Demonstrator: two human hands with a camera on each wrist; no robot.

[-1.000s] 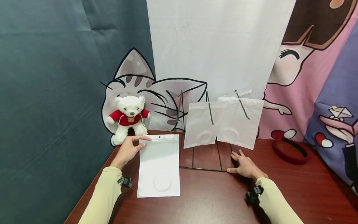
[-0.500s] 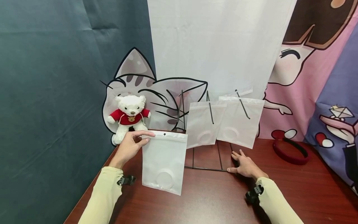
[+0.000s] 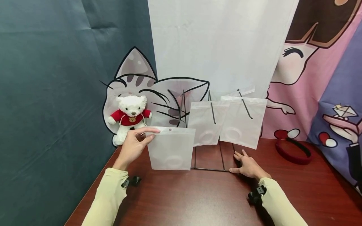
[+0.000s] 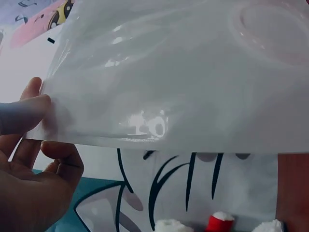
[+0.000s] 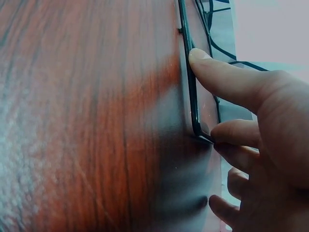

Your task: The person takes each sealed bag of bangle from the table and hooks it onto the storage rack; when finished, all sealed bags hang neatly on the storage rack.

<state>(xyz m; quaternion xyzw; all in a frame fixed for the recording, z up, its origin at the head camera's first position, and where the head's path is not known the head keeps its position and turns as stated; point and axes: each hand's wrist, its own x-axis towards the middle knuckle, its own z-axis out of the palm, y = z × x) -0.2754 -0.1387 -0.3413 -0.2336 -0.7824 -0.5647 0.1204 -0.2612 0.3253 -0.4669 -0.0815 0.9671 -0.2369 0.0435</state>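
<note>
A white zip bag with a round ring-shaped outline low in it hangs from my left hand. Thumb and fingers pinch its top left corner, beside the punched hole. The left wrist view has the bag across most of the picture, gripped at its edge by the hand. My right hand rests at the front right corner of a black wire rack, fingers spread. Up close, its thumb presses the front bar and the index finger touches the corner.
Two similar bags, a left one and a right one, hang on the rack's hooks. The rack's left hook is bare. A white teddy bear sits at the back left. A dark red headband lies at right.
My left hand has lifted the bag off the table and moved it rightward toward the rack. Its lower end now tilts away. The right hand has stayed on the rack corner.
</note>
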